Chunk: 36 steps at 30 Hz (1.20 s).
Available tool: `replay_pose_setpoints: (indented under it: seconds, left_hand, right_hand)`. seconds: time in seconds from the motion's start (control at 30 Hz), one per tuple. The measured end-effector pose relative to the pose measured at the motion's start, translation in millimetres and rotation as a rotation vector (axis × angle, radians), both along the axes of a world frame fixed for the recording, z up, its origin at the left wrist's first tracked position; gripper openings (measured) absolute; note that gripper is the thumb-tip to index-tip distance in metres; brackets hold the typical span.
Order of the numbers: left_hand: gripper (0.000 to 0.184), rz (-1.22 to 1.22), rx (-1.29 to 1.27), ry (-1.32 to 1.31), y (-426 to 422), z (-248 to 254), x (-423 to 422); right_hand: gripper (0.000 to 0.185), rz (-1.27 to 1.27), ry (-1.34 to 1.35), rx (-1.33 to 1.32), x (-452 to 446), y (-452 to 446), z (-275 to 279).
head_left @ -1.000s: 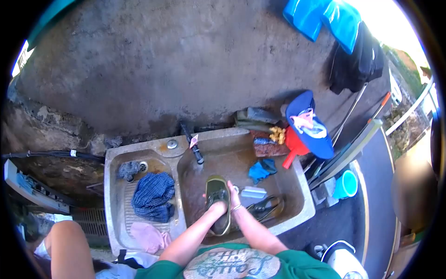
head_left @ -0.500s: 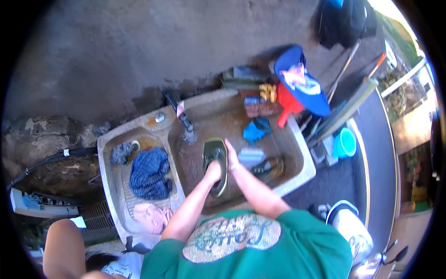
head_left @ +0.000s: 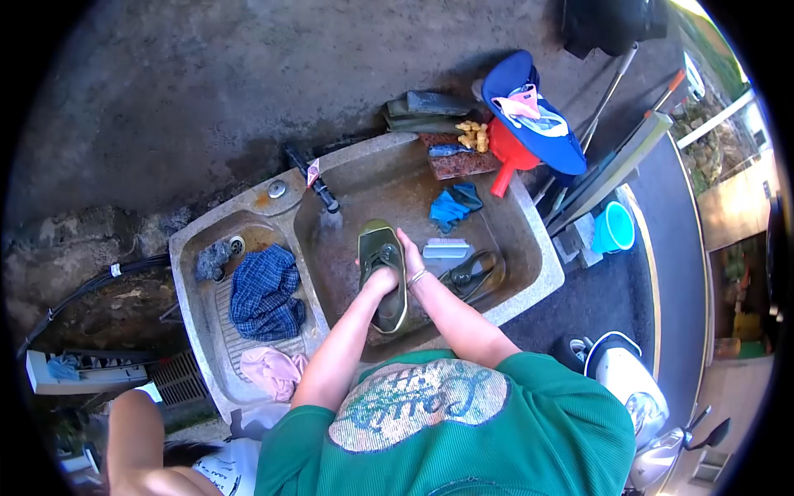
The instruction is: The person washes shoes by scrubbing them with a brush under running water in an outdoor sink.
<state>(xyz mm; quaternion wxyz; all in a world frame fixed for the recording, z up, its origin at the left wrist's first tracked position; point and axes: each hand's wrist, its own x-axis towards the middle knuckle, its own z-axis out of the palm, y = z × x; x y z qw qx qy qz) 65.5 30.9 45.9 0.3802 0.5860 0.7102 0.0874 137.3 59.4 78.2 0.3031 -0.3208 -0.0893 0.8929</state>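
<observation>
An olive-green lace-up shoe [head_left: 378, 237] is held over the large sink basin [head_left: 347, 186], its toe pointing toward the tap. My left hand [head_left: 381, 281] reaches into the shoe's opening and grips it from there. Against the shoe's right side lies my right hand [head_left: 411, 256], holding it along the sole edge; some of its fingers are hidden beneath. A second dark green shoe [head_left: 470, 274] rests in the basin to the right. Close by it are a scrub brush [head_left: 447, 248] with a pale back and a blue cloth or glove [head_left: 453, 207].
Water runs from the tap [head_left: 323, 195]. The left basin holds a blue checked cloth [head_left: 266, 293], a grey rag and a pink cloth [head_left: 273, 372]. A blue hat [head_left: 538, 124] lies over a red dipper [head_left: 509, 157] on the rim. Another person is at lower left.
The shoe stays in both hands and has turned slightly, showing its laces more plainly. The whole view has shifted a little.
</observation>
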Motion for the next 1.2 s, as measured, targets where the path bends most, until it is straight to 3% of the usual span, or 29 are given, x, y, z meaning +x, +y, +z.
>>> replay_pose_setpoints:
  seconds: [0.03,0.07,0.1,0.17,0.23,0.3,0.33,0.37,0.4,0.47,0.5,0.57,0.63,0.67,0.77,0.83,0.9,0.93,0.97,1.07,1.17,1.2]
  left_hand:
    - [0.059,0.073,0.036,0.131,0,-16,4]
    - [0.060,-0.015,0.069,0.103,-10,17,0]
    - [0.062,0.162,0.012,-0.127,-4,-8,-9]
    - [0.062,0.224,-0.012,-0.223,-10,20,-15]
    - [0.059,0.313,0.138,-0.228,-3,-31,-13]
    - [0.051,0.546,-0.051,-0.597,8,-29,-12]
    - [0.045,0.364,-0.077,-0.637,10,-27,-14]
    - [0.045,0.361,-0.071,-0.637,13,-25,-13]
    - [0.046,0.215,-0.069,-0.537,11,-25,-12]
    - [0.049,0.006,-0.011,-0.425,2,-5,-8]
    - [0.052,0.059,0.061,-0.334,-6,2,-1]
    - [0.055,0.075,0.359,-0.042,-14,-43,7]
    - [0.060,0.309,0.031,-0.491,-14,-4,-8]
    - [0.058,0.253,0.002,-0.507,-4,-30,-13]
    - [0.051,-0.500,-0.167,0.444,11,-29,-15]
    - [0.051,-0.685,0.003,0.851,1,-7,-10]
    - [0.051,-0.783,-0.075,0.860,4,27,-3]
    - [0.054,-0.814,-0.101,0.770,7,9,-6]
    - [0.055,-0.873,0.074,0.915,3,-1,-1]
    - [0.055,-0.692,-0.044,0.819,-9,1,9]
    - [0.055,-0.844,-0.095,0.798,-6,6,-1]
    - [0.055,-0.563,-0.134,0.454,-1,-14,-5]
  right_hand:
    - [0.063,-0.013,-0.032,-0.003,-2,2,-17]
    - [0.061,-0.025,-0.065,-0.005,-4,5,-35]
    - [0.058,-0.052,0.030,-0.046,-6,9,-83]
    - [0.052,-0.068,-0.190,-0.007,-7,3,-44]
    - [0.052,-0.068,-0.199,-0.013,-7,6,-39]
    - [0.052,-0.076,-0.207,-0.017,-3,5,-45]
    - [0.051,-0.088,-0.132,-0.040,0,8,-46]
    - [0.051,-0.096,-0.056,-0.063,4,14,-54]
    - [0.052,-0.024,0.104,-0.067,8,20,-67]
    - [0.053,0.025,0.136,-0.100,13,24,-89]
    - [0.054,0.053,0.134,-0.097,14,25,-89]
    - [0.054,0.000,-0.013,-0.057,11,22,-78]
    - [0.053,-0.063,-0.319,-0.014,3,7,-42]
    - [0.051,-0.071,-0.323,-0.035,1,6,-39]
    - [0.047,-0.093,-0.364,-0.034,-5,3,-31]
    - [0.045,-0.103,-0.398,-0.009,-7,5,-27]
    - [0.043,-0.137,-0.375,0.042,-1,12,-28]
    - [0.044,-0.114,-0.340,-0.019,2,16,-32]
    - [0.044,-0.116,-0.340,-0.015,8,21,-42]
    - [0.045,-0.021,-0.320,-0.083,13,21,-64]
    - [0.045,0.024,-0.259,-0.093,4,10,-78]
    - [0.045,0.070,-0.388,-0.089,1,6,-56]
